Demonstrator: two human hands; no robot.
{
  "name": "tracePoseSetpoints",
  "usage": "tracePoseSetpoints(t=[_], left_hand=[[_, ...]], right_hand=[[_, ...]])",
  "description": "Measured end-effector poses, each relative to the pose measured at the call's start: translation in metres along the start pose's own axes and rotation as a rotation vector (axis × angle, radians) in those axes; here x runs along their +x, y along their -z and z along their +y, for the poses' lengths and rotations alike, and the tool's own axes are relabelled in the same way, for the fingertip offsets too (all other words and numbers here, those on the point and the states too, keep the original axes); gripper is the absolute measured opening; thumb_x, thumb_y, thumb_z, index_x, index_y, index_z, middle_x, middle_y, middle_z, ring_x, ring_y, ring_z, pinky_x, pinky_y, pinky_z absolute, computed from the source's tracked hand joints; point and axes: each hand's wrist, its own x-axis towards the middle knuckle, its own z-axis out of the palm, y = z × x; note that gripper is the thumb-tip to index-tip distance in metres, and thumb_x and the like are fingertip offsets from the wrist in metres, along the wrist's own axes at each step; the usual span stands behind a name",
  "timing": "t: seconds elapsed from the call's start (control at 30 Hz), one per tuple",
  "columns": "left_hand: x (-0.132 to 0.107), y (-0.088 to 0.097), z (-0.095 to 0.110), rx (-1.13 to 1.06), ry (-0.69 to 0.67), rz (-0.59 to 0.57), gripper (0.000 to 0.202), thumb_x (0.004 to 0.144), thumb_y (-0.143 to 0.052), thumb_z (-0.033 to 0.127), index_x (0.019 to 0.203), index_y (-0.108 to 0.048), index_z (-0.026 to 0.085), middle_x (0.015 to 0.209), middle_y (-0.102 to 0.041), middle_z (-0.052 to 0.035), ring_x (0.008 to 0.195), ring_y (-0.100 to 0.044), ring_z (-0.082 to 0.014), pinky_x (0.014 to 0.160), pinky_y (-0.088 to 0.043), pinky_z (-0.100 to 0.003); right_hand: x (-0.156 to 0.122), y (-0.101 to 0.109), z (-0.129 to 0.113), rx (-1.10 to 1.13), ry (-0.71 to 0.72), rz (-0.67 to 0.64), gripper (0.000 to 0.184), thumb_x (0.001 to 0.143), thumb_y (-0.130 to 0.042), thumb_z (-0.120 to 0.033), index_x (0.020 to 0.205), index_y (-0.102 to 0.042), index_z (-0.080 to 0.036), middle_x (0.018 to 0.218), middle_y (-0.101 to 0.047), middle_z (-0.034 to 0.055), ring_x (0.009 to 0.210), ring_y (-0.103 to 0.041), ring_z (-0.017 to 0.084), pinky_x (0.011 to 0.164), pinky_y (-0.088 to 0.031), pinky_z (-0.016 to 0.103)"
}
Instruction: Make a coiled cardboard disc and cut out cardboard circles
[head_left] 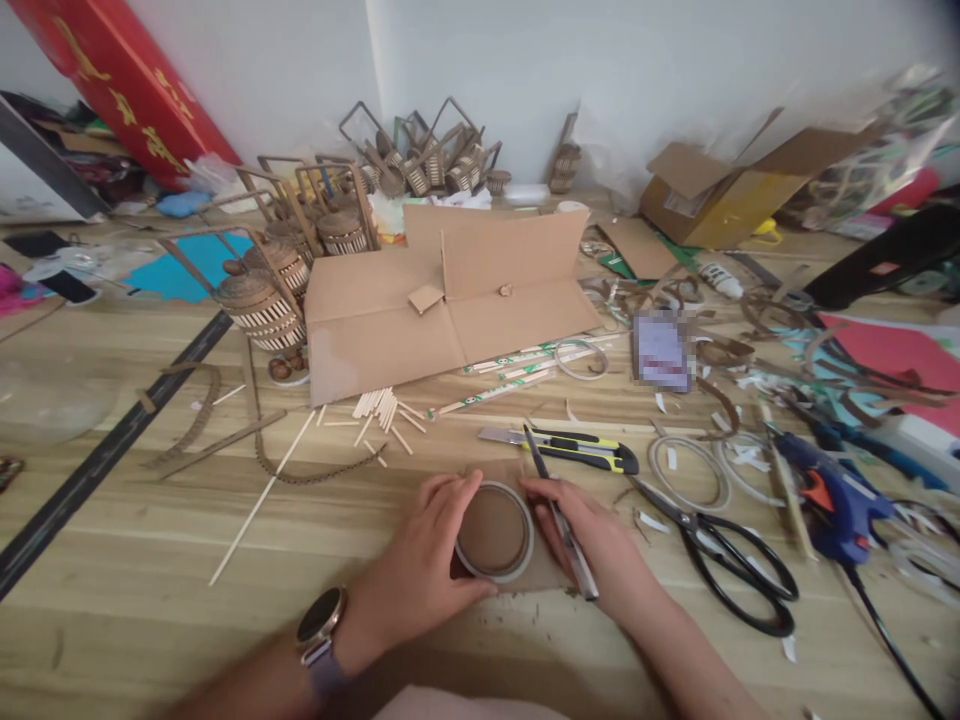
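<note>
Tape ring [525, 560] lies flat on a scrap of cardboard [499, 472] at the near edge of the wooden table [150, 560]. Left hand [427, 560], with a watch [321, 622] on its wrist, has its fingers and thumb curled against the ring's left rim. Right hand [592, 545] has its fingers pinched on a pen [559, 515], with the tip just beside the ring's right rim. A utility knife [577, 448] lies just beyond, and black scissors [720, 550] lie to the right.

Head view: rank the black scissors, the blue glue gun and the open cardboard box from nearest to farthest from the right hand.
1. Black scissors, just right of the right hand.
2. Blue glue gun, farther right.
3. Open cardboard box, back right.
</note>
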Motion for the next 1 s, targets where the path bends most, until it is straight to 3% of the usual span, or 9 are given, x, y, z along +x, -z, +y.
tracePoseSetpoints(t=[0.13,0.27,0.33,0.43,0.5,0.63,1.0], left_hand=[[-0.002,-0.002,-0.003,0.044,-0.07,-0.004,0.11,0.067,-0.09,0.025,0.154,-0.022,0.023,0.156,-0.041,-0.0189,0.144,-0.035,-0.0376,0.117,-0.034,-0.061],[-0.004,-0.005,-0.004,0.103,-0.128,-0.032,0.117,0.067,-0.091,0.028,0.156,-0.014,0.026,0.161,-0.03,-0.0214,0.147,-0.031,-0.0394,0.117,-0.032,-0.063],[-0.003,-0.006,-0.005,0.123,-0.131,-0.034,0.118,0.069,-0.09,0.027,0.157,-0.012,0.027,0.162,-0.029,-0.0214,0.148,-0.031,-0.0394,0.116,-0.032,-0.064],[-0.002,-0.007,-0.009,0.125,-0.104,-0.001,0.118,0.069,-0.089,0.025,0.157,-0.011,0.029,0.163,-0.028,-0.0208,0.148,-0.031,-0.0389,0.116,-0.034,-0.064],[-0.001,-0.006,-0.012,0.109,-0.093,0.025,0.117,0.069,-0.089,0.024,0.157,-0.012,0.03,0.163,-0.028,-0.0203,0.148,-0.031,-0.0387,0.116,-0.034,-0.063],[0.001,-0.005,-0.016,0.059,-0.08,0.055,0.115,0.07,-0.088,0.022,0.157,-0.015,0.029,0.163,-0.027,-0.0191,0.149,-0.028,-0.0382,0.118,-0.032,-0.061],[0.003,-0.007,-0.01,0.047,-0.028,0.023,0.109,0.067,-0.089,0.017,0.154,-0.023,0.026,0.163,-0.028,-0.0206,0.149,-0.028,-0.037,0.117,-0.032,-0.062]], right_hand=[[-0.001,0.004,0.001,0.107,-0.066,-0.092,0.05,0.076,-0.048,-0.006,0.122,-0.059,-0.021,0.11,-0.073,0.0102,0.104,-0.069,0.027,0.089,-0.055,0.04],[-0.004,0.014,0.003,0.173,-0.141,-0.186,0.028,0.09,-0.056,-0.023,0.118,-0.055,-0.022,0.121,-0.071,0.0134,0.109,-0.069,0.029,0.089,-0.055,0.041],[-0.006,0.02,0.003,0.175,-0.147,-0.263,0.042,0.083,-0.074,-0.035,0.116,-0.051,-0.022,0.131,-0.066,0.017,0.114,-0.068,0.032,0.09,-0.056,0.042],[-0.009,0.019,0.001,0.104,-0.05,-0.319,0.062,0.069,-0.089,-0.03,0.114,-0.048,-0.022,0.147,-0.053,0.0248,0.131,-0.056,0.038,0.103,-0.049,0.05],[-0.01,0.014,-0.002,0.062,0.007,-0.301,0.056,0.073,-0.085,-0.021,0.112,-0.046,-0.021,0.152,-0.046,0.0273,0.137,-0.049,0.038,0.108,-0.043,0.054],[-0.008,0.004,-0.003,0.071,-0.016,-0.256,0.045,0.079,-0.078,-0.018,0.11,-0.046,-0.022,0.146,-0.053,0.0257,0.129,-0.059,0.036,0.098,-0.053,0.049],[-0.006,0.002,0.0,0.101,-0.074,-0.265,0.054,0.075,-0.083,-0.023,0.115,-0.046,-0.022,0.144,-0.057,0.0227,0.124,-0.062,0.033,0.098,-0.054,0.047]])
